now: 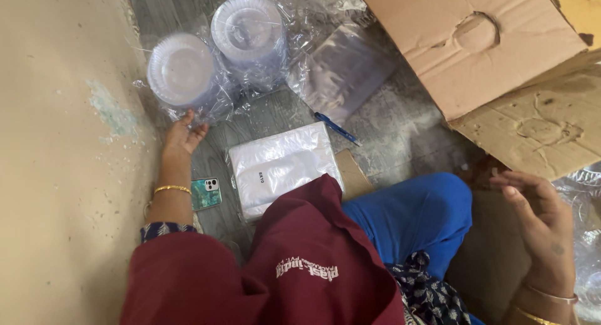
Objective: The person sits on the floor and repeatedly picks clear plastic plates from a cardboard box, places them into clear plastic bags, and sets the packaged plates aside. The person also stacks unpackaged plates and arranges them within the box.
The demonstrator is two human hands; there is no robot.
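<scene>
packing floor, wrapped plate stacks (181, 71); cardboard box (476, 43)

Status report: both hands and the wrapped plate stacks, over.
Left hand open, touching wrapped plate stack. Right hand open, empty, beside cardboard box. Second stack behind; nothing blocking.

A single head-mounted camera is supplying the only view. It is looking steeply down from the seated person's head, facing forward over the lap toward the floor (400, 131). The wall (62, 156) is filling the left edge, and a cardboard box (488, 50) is filling the upper right. The floor is lying near, within arm's reach. No second view is sharing the scene.
</scene>
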